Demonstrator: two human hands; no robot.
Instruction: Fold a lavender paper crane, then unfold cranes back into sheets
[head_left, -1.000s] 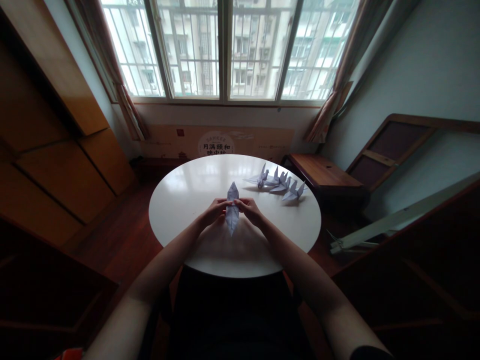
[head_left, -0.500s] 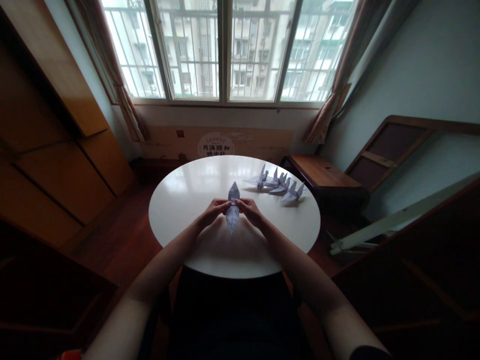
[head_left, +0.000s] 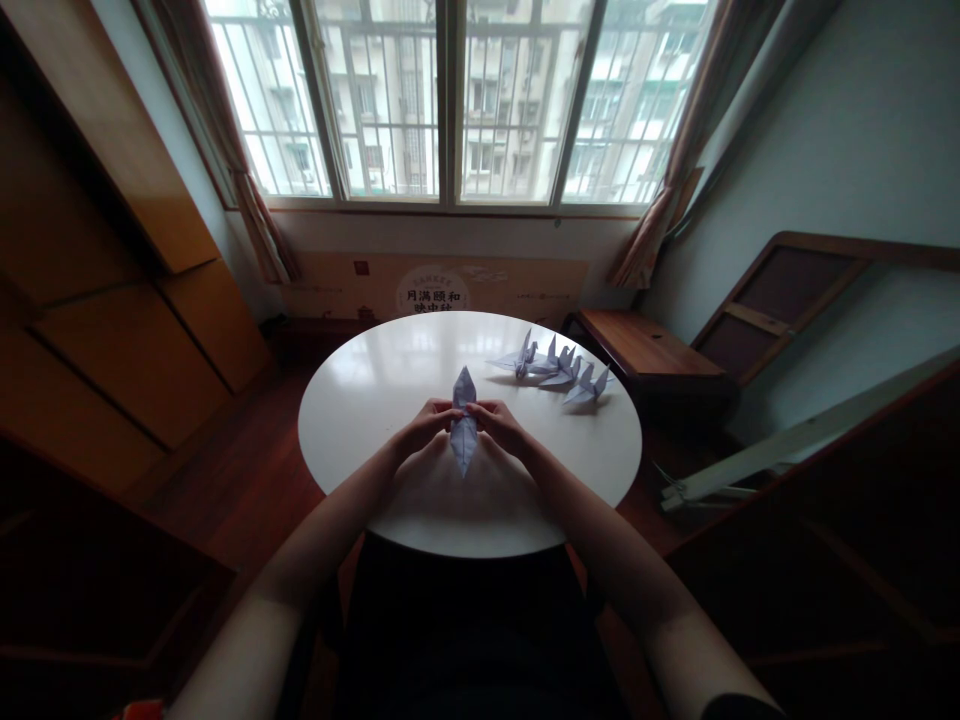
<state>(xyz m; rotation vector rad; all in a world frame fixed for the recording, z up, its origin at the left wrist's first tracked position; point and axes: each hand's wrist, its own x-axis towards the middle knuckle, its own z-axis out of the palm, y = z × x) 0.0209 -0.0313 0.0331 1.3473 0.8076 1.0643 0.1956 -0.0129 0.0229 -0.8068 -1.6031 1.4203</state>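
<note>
Pinching the folded paper (head_left: 464,448) mid-length with left hand (head_left: 433,417) and right hand (head_left: 498,416), likely shaping a fold; needing even pressure next

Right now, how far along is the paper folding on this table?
Several folded paper birds at the far right of the white table look done; they overlap, so I can't count them surely. In hand is a long, pointed folded paper, held between the left hand and right hand. It shows no spread wings or bent head like the birds', so that shaping seems left.
</note>
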